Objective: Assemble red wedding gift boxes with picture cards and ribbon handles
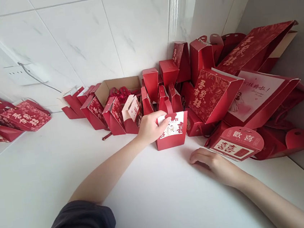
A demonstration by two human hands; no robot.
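Observation:
My left hand is closed on the upper part of a small red gift bag with a pale printed label and a looped red handle. The bag stands upright on the white table, in front of a row of red gift boxes. Close by on the right, my right hand rests on the tabletop with loosely bent fingers. Nothing is in it, and a gap shows between thumb and fingers. Beside it lies a red gift box with a rounded top and a cream label.
Large red gift bags are piled against the right wall. An open cardboard box stands behind several small red boxes. More red bags lie at far left, below a wall socket with a grey cable. A tiled wall borders the table.

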